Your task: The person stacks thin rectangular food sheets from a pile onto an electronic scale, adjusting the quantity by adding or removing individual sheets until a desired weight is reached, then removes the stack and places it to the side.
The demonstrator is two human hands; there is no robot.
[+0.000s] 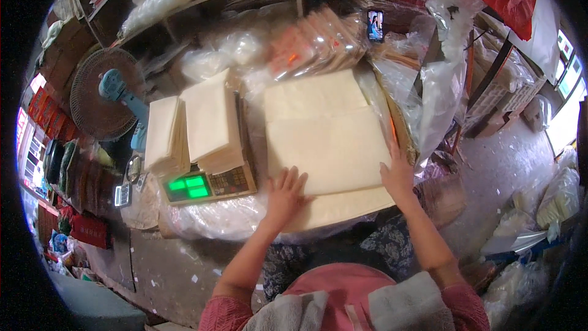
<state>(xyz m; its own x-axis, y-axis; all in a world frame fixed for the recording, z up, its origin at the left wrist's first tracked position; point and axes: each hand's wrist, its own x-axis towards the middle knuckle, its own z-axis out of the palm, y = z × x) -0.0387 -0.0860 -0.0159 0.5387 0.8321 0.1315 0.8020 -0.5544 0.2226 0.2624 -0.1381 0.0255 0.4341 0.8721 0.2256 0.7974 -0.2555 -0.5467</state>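
A wide stack of flat cream-coloured sheets (324, 147) lies on the table in front of me; I cannot tell if they are paper or another thin material. The upper sheets are folded back, and a strip of the lower ones shows along the near edge. Fingers spread, my left hand (286, 196) presses flat on the stack's near left corner. My right hand (398, 178) rests along its right edge, fingers stretched out. To the left, a digital scale (211, 187) with a lit green display carries folded bundles (211, 122) of similar cream sheets in two piles.
Filled clear bags (315, 46) lie at the back of the table. A propped phone (375, 26) stands beside them. A fan (113, 92) with a blue neck and a small calculator (122, 195) are on the left. Plastic sheeting (441, 92) hangs at the right.
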